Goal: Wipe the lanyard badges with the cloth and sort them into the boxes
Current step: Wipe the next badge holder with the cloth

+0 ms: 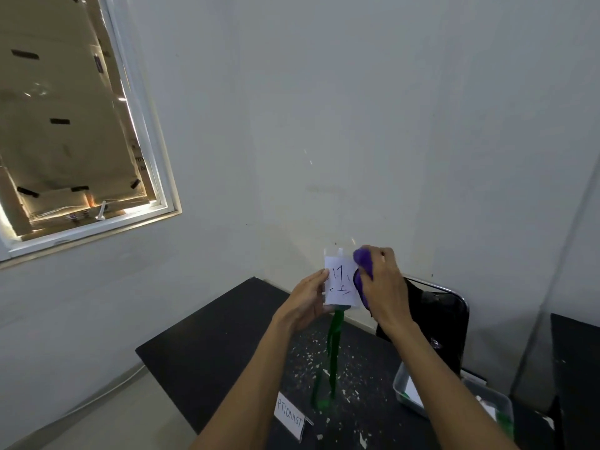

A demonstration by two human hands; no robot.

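Note:
I hold a lanyard badge point(341, 282) up in front of me, a clear sleeve with a white card marked "1". My left hand point(306, 300) pinches its left edge between thumb and fingers. A green lanyard point(334, 349) hangs from the badge down to the black table point(207, 345). My right hand point(383, 287) grips a bunched purple cloth point(362, 267) and presses it against the badge's right side.
A clear plastic box point(402, 381) with white cards and green lanyards sits at the right, partly behind my right forearm. A white sign point(290, 417) reading "PTIONIST" stands near the front. A black chair point(441, 316) is behind the table. White flecks litter the tabletop.

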